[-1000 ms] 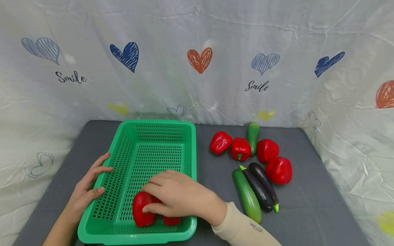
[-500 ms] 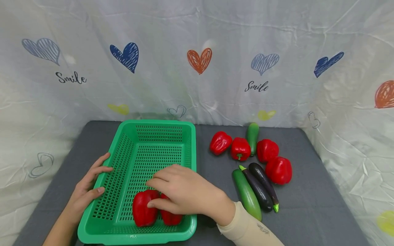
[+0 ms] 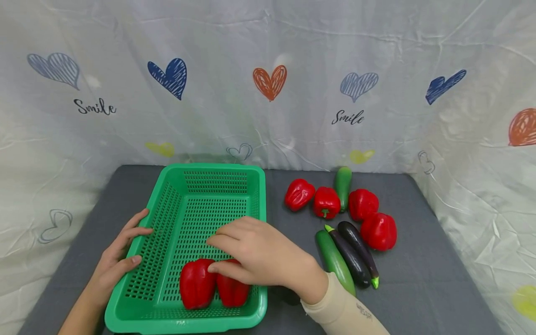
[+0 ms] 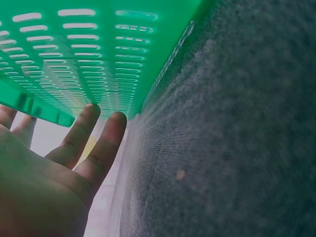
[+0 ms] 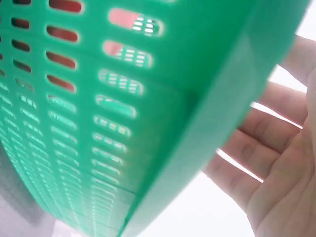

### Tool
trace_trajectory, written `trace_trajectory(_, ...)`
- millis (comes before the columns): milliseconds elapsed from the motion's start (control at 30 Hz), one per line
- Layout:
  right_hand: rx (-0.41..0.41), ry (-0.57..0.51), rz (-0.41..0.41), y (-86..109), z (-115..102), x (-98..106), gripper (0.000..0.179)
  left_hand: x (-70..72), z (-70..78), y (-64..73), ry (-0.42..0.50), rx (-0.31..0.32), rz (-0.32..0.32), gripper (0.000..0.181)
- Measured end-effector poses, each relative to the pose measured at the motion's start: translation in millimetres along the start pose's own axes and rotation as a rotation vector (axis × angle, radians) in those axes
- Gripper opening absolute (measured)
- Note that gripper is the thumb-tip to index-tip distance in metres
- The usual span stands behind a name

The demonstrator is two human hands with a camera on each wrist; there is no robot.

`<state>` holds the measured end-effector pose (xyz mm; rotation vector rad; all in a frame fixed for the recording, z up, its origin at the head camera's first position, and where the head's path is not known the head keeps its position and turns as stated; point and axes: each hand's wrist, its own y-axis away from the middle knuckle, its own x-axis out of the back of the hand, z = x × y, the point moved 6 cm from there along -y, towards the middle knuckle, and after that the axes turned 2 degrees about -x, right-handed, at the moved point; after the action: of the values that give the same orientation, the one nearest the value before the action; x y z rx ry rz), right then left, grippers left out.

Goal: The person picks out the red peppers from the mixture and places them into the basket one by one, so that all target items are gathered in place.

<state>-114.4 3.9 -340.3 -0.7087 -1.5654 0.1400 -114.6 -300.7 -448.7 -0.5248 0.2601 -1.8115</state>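
A green plastic basket (image 3: pixel 185 323) with slotted walls stands at the left of the table. My left hand (image 3: pixel 113 265) holds its left rim, thumb and two fingers over the edge. In the left wrist view the other fingers (image 4: pixel 106 143) lie along the outer wall. Two red bell peppers, one on the left (image 3: pixel 197 284) and one on the right (image 3: pixel 231 291), lie side by side in the basket's near end. My right hand (image 3: pixel 255 253) is over the right wall, fingers relaxed above the right pepper, which it partly covers; it holds nothing.
Right of the basket lie several more red bell peppers (image 3: pixel 326 203), a small zucchini (image 3: pixel 343 186), a larger zucchini (image 3: pixel 335 260) and two eggplants (image 3: pixel 351 256). A dark object (image 3: pixel 286 295) shows partly beneath my right wrist. A white printed curtain (image 3: pixel 268 121) hangs behind the grey-covered table (image 3: pixel 418 260).
My right hand has let go of the red bell peppers and drawn up and to the right, uncovering more of both. The left hand keeps its place on the rim.
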Motion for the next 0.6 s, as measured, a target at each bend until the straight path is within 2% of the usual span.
trace_trajectory(100,0.006,0.013,0.015,1.5,1.7,3.6,0.037,-0.5,1.0,-0.5,-0.009,0.015,-0.001,0.053)
trace_trajectory(300,0.006,0.027,0.052,4.4,6.4,9.5,0.037,-0.5,0.8,-0.7,-0.002,0.006,-0.002,0.052)
trace_trajectory(600,-0.011,0.015,0.091,6.9,16.4,14.7,0.036,0.5,-1.4,0.1,0.011,-0.029,0.000,0.055)
